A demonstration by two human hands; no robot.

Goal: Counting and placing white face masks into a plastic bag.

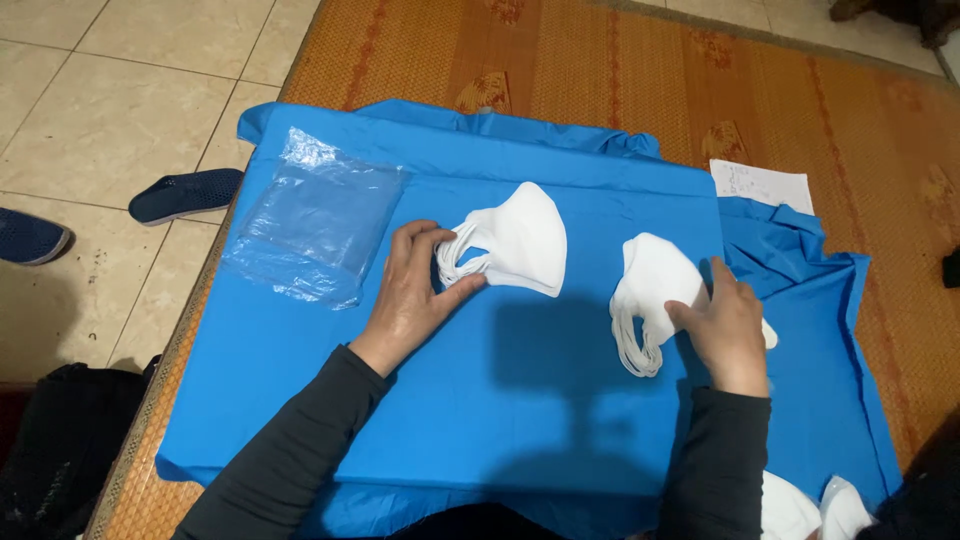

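- Left hand (412,290) resting on the blue cloth (480,420), left of its middle; fingers curled round the ear loops of a stack of white masks (520,238), thumb pressing the loops from below; a loose pinch, not a fist
- That stack lying flat on the cloth, near its middle, pointed end away toward the far edge of the cloth
- Right hand (725,325) lying toward the right edge of the cloth; fingers bent and laid over the side of a second stack of white masks (650,280); thumb touching the stack; cannot tell how firmly gripped
- Second stack's ear loops (640,350) hanging loose toward the near edge of the cloth, just left of the right hand
- The two stacks apart from each other, bare cloth between them
- Both forearms in dark sleeves (300,450), reaching in from the near edge of the cloth
- Clear plastic bags (315,225) heaped at the far left corner of the cloth, left of the left hand, not touching it
- White sheet of paper (762,185) just beyond the far right corner of the cloth, on the orange mat (600,70)
- More white masks (810,510) at the near right corner of the cloth, partly cut off by the frame
- Dark blue slipper (185,195) on the tiled floor (100,110), left of the cloth; another slipper (30,237) farther left
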